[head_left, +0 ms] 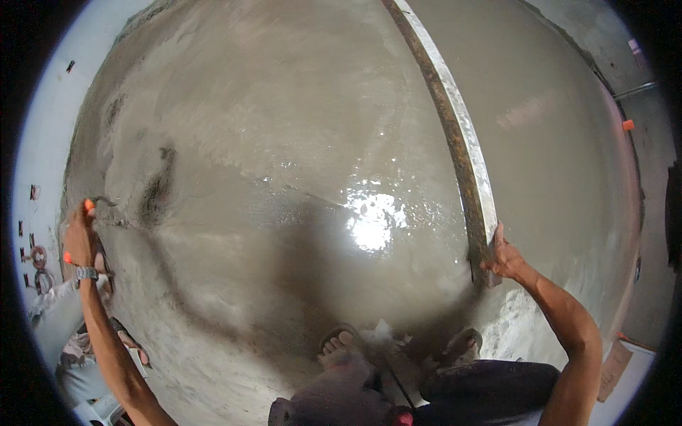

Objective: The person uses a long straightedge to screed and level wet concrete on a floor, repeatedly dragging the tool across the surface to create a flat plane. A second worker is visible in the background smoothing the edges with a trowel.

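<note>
My left hand (82,238), with a metal watch at the wrist, is closed on an orange-handled tool (89,205) at the left edge of the wet cement floor (298,121). My right hand (504,257) grips the near end of a long straightedge bar (449,113), pale on top and stained brown along its side, which lies across the cement toward the far side. Water glints on the surface left of the bar; to its right the cement looks smoother. Dark rough patches mark the left part.
My sandalled feet (339,342) are at the lower middle. Another person's sandalled foot and grey clothing (57,319) show at the lower left, beside a white wall (50,128). A grey wall (646,170) with small orange pieces runs along the right, with a plank (616,366) at lower right.
</note>
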`<state>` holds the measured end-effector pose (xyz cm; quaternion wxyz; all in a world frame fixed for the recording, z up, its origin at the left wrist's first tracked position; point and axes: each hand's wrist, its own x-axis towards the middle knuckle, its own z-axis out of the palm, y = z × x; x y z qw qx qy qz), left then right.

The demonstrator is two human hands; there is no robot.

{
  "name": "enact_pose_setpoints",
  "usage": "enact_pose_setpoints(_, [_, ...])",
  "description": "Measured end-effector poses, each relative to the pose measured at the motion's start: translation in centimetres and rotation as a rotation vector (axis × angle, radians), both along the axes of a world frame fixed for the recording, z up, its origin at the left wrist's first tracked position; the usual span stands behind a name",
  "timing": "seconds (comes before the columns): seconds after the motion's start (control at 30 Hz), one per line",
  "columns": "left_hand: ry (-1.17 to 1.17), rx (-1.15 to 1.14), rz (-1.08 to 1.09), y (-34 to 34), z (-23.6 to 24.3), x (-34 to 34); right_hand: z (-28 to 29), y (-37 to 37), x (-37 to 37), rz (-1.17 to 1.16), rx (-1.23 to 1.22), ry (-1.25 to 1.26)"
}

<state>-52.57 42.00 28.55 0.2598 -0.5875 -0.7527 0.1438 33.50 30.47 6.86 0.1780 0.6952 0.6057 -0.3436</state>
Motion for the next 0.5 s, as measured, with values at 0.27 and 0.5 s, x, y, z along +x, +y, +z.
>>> enact_pose_setpoints(0.27, [-1.055, -0.906, -0.455, -10.1, -10.1, 30.8, 0.5, -0.4, 0.1, -0.007, 0.028, 0.087])
enact_pose_setpoints(0.5, [-0.879, -1.170, -0.325, -13.0, -14.9, 36.1, 0.7, -0.9, 0.5, -0.036, 0.088, 0.128])
